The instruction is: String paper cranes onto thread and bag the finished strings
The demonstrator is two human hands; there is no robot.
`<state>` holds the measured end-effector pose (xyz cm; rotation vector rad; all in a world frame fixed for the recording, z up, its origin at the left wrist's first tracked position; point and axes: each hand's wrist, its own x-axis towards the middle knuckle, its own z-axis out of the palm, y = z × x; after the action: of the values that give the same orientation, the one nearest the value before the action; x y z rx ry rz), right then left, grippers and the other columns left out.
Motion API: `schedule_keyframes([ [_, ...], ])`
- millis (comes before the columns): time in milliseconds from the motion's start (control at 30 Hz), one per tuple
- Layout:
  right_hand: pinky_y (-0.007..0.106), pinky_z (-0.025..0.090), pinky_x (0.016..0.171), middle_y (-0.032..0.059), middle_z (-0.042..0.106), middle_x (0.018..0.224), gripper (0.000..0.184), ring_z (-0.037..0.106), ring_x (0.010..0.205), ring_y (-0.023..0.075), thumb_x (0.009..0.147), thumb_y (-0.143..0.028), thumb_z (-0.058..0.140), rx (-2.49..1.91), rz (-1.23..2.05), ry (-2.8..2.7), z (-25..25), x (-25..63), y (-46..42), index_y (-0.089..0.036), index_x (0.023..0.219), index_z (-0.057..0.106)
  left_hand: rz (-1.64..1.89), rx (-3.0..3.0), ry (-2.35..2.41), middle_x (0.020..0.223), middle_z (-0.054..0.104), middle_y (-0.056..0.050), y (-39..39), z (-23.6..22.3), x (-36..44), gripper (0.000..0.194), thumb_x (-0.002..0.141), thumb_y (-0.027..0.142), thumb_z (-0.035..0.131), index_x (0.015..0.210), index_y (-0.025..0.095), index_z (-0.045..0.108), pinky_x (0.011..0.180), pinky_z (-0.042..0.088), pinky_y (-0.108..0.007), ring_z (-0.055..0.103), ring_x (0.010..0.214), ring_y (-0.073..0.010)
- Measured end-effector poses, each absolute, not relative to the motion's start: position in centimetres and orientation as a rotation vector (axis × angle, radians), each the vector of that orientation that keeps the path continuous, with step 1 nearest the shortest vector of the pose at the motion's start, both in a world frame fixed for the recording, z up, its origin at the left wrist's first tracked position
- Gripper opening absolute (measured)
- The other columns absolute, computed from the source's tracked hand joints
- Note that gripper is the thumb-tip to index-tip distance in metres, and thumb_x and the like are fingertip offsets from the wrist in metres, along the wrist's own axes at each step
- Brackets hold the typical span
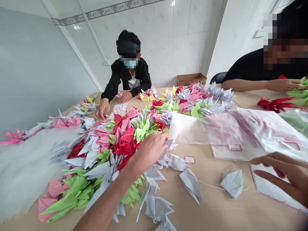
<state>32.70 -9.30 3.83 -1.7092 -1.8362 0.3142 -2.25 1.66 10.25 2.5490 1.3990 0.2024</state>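
Note:
A long heap of folded paper cranes (pixel 120 144) in pink, red, green, grey and yellow covers the middle of the wooden table (pixel 216 208). My left hand (pixel 151 150) reaches in from the bottom and rests on the heap's edge among red and grey cranes. I cannot tell whether it holds anything. Loose grey cranes (pixel 157 205) lie below it. My right hand (pixel 281 176) hovers at the right, fingers apart, over a white sheet with a red outline (pixel 267 189). A single grey crane (pixel 233 183) on a thread lies to its left.
A person across the table has both hands (pixel 103 108) on the cranes. Another person's forearm (pixel 250 85) lies at the right near red cranes (pixel 275 104). A translucent plastic bag (pixel 211 126) covers part of the table. A cardboard box (pixel 191 79) stands behind.

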Motion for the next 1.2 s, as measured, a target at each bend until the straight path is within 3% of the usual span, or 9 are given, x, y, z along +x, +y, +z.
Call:
schedule_keyframes([
  [100, 0.038, 0.048, 0.067, 0.0072, 0.062, 0.098, 0.02, 0.062, 0.082, 0.0264, 0.082, -0.046, 0.053, -1.68, 0.262, -2.066, 5.3, 28.7, -7.7, -0.033, 0.092, 0.064, -0.004, 2.514, 1.298, 0.099, 0.06, -0.003, 2.4, 9.6, -5.3, 0.022, 0.073, 0.02, 0.065, 0.095, 0.019, 0.058, 0.079, 0.043, -0.029, 0.054, 0.097, -0.0206],
  [233, 0.035, 0.048, 0.072, 0.0071, 0.062, 0.098, 0.026, 0.06, 0.087, 0.0224, 0.085, -0.045, 0.052, -1.558, 0.51, -2.264, 4.9, 21.4, -4.8, -0.025, 0.098, 0.062, -0.156, 2.528, 1.214, 0.103, 0.057, -0.004, 2.2, 7.4, -5.4, 0.043, 0.063, 0.022, 0.075, 0.101, 0.019, 0.056, 0.084, 0.042, -0.03, 0.047, 0.106, -0.0225],
  [333, 0.034, 0.047, 0.074, 0.008, 0.063, 0.098, 0.028, 0.057, 0.094, 0.0251, 0.077, -0.04, 0.064, -1.62, 0.569, -2.286, 3.4, 16.7, -2.9, -0.022, 0.097, 0.061, -0.153, 2.564, 1.227, 0.098, 0.056, -0.005, 2.0, 6.2, -4.6, 0.036, 0.063, 0.019, 0.073, 0.095, 0.017, 0.056, 0.081, 0.043, -0.029, 0.047, 0.103, -0.0225],
  [433, 0.031, 0.044, 0.072, 0.007, 0.062, 0.097, 0.028, 0.058, 0.091, 0.0239, 0.068, -0.031, 0.071, -1.649, 0.615, -2.256, 2.2, 14.5, -1.6, -0.02, 0.092, 0.059, -0.085, 2.559, 1.239, 0.095, 0.056, -0.004, 2.1, 6.0, -4.5, 0.028, 0.066, 0.016, 0.069, 0.09, 0.017, 0.056, 0.079, 0.043, -0.029, 0.048, 0.1, -0.0218],
  [633, 0.023, 0.038, 0.06, 0.0016, 0.064, 0.076, 0.001, 0.058, 0.07, 0.0156, 0.072, -0.02, 0.059, -1.623, 0.717, -2.276, 2.9, 18.0, -0.4, -0.019, 0.072, 0.058, 0.154, 2.41, 1.161, 0.091, 0.058, -0.001, 2.8, 7.1, -5.1, 0.022, 0.071, 0.026, 0.068, 0.089, 0.018, 0.058, 0.075, 0.042, -0.025, 0.054, 0.087, -0.016],
  [800, 0.023, 0.034, 0.054, -0.001, 0.062, 0.066, 0.02, 0.054, 0.059, 0.0128, 0.082, -0.028, 0.048, -1.564, 0.859, -2.255, 4.6, 21.2, 0.0, -0.02, 0.07, 0.061, 0.322, 2.136, 1.162, 0.089, 0.062, -0.002, 3.1, 7.6, -4.3, 0.029, 0.072, 0.042, 0.066, 0.09, 0.019, 0.063, 0.067, 0.042, -0.022, 0.057, 0.079, -0.0147],
  [1000, 0.026, 0.041, 0.06, 0.0028, 0.065, 0.085, 0.023, 0.054, 0.062, 0.013, 0.088, -0.039, 0.044, -1.512, 0.748, -2.116, 5.4, 19.3, -0.9, -0.021, 0.088, 0.059, 0.325, 2.088, 1.245, 0.067, 0.058, 0.002, 3.2, 7.6, -3.9, 0.035, 0.084, 0.048, 0.046, 0.078, 0.018, 0.062, 0.054, 0.032, -0.021, 0.049, 0.062, -0.0108],
  [1100, 0.031, 0.043, 0.069, 0.0067, 0.062, 0.102, 0.03, 0.057, 0.077, 0.0181, 0.08, -0.039, 0.057, -1.446, 0.679, -2.172, 4.4, 17.8, -1.4, -0.022, 0.104, 0.055, 0.368, 2.038, 1.328, 0.056, 0.047, 0.003, 3.4, 7.2, -4.1, 0.045, 0.088, 0.051, 0.034, 0.069, 0.017, 0.056, 0.048, 0.03, -0.021, 0.045, 0.054, -0.0104],
  [1200, 0.036, 0.044, 0.077, 0.0086, 0.059, 0.106, 0.052, 0.055, 0.094, 0.0246, 0.068, -0.035, 0.069, -1.457, 0.623, -2.203, 2.6, 16.7, -1.7, -0.021, 0.114, 0.049, 0.344, 1.826, 1.343, 0.062, 0.054, 0.002, 3.4, 6.4, -4.0, 0.041, 0.087, 0.051, 0.033, 0.079, 0.018, 0.056, 0.042, 0.032, -0.02, 0.053, 0.049, -0.0117],
])
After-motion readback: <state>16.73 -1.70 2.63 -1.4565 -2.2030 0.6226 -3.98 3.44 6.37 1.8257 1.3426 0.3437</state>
